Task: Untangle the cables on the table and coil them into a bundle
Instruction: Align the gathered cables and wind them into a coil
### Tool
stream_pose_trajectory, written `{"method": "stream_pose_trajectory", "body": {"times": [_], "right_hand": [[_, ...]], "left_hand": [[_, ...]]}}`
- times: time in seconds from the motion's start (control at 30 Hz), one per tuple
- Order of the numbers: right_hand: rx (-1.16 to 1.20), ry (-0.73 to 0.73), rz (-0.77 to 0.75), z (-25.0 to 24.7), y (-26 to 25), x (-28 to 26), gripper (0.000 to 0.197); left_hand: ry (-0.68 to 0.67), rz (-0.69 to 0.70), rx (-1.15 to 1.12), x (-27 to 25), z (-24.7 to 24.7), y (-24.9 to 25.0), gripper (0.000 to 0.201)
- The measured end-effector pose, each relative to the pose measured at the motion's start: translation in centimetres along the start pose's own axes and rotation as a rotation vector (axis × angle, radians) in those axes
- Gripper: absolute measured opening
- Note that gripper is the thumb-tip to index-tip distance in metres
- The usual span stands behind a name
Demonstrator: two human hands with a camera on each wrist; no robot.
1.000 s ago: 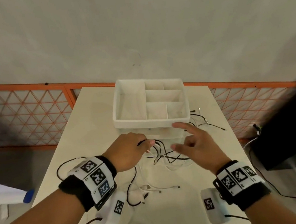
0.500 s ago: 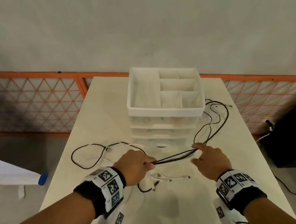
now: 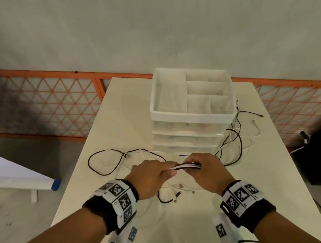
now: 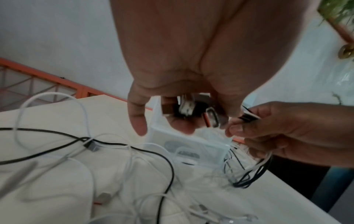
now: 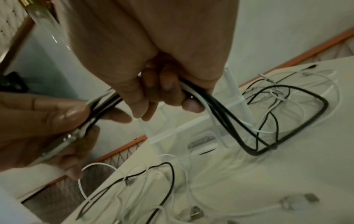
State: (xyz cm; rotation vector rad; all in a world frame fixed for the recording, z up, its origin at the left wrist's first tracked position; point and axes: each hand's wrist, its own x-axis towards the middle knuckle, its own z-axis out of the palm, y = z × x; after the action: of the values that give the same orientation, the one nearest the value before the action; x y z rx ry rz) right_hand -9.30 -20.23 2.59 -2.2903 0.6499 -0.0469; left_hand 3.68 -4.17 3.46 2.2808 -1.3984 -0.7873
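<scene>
Head view: left hand (image 3: pixel 153 178) and right hand (image 3: pixel 207 171) both clench 1 gathered run of black and white cables (image 3: pixel 186 166) above the table (image 3: pixel 190 229); loose loops trail to 10 and 2 o'clock around the drawer organizer (image 3: pixel 192 107).

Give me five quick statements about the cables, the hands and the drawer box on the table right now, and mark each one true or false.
1. Both the left hand and the right hand grip the same run of cables. True.
2. The held cables are all white. False: black and white strands run together.
3. The drawer box has cables lying in its top compartments. False: the top compartments look empty.
4. A black cable loop lies on the table left of the hands. True.
5. All cables are gathered off the table. False: loose cables still lie on both sides of the box.
</scene>
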Motion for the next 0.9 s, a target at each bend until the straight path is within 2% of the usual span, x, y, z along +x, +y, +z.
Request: {"method": "stream_pose_trajectory", "body": {"times": [0.07,0.13,0.2,0.3,0.37,0.43,0.47,0.53,0.57,0.67,0.77,0.83,0.9], "right_hand": [[-0.061,-0.023,0.011,-0.2,0.0,0.2,0.007],[-0.136,-0.123,-0.003,0.3,-0.6,0.4,0.011],[-0.217,-0.188,-0.013,1.0,-1.3,0.6,0.028],[-0.271,-0.162,0.097,1.9,-1.6,1.2,0.040],[-0.242,-0.134,0.187,2.1,-1.6,1.4,0.041],[-0.201,-0.134,0.233,2.0,-1.5,1.3,0.044],[-0.169,-0.135,0.245,1.8,-1.4,1.2,0.045],[-0.078,-0.124,0.265,1.5,-1.4,0.9,0.041],[-0.026,-0.112,0.281,1.4,-1.4,0.7,0.039],[0.066,-0.095,0.311,1.2,-1.5,0.2,0.035],[0.079,-0.124,0.303,1.5,-1.8,-0.1,0.035],[0.092,-0.136,0.303,1.5,-1.8,-0.1,0.034],[0.104,-0.125,0.306,1.5,-1.8,-0.1,0.034]], "left_hand": [[0.017,0.007,-0.039,-0.2,0.0,-0.3,0.035],[0.042,0.015,-0.005,-0.2,0.5,0.1,0.032],[0.082,0.014,0.035,0.0,0.8,0.7,0.030],[0.154,0.002,-0.006,0.3,1.2,0.9,0.029],[0.164,-0.026,-0.065,0.0,1.2,0.2,0.041],[0.107,-0.164,-0.044,-0.4,1.0,-1.4,0.055],[0.065,-0.273,0.006,-0.7,0.8,-2.5,0.055],[-0.020,-0.467,0.110,-1.5,0.8,-4.6,0.043],[-0.061,-0.508,0.157,-1.9,1.1,-5.5,0.038],[-0.201,-0.433,0.262,-3.0,2.9,-7.0,0.042],[-0.273,-0.414,0.327,-3.4,4.5,-7.3,0.069],[-0.202,-0.446,0.316,-3.2,5.0,-7.3,0.068],[-0.069,-0.466,0.232,-2.9,4.9,-7.2,0.048]]}}
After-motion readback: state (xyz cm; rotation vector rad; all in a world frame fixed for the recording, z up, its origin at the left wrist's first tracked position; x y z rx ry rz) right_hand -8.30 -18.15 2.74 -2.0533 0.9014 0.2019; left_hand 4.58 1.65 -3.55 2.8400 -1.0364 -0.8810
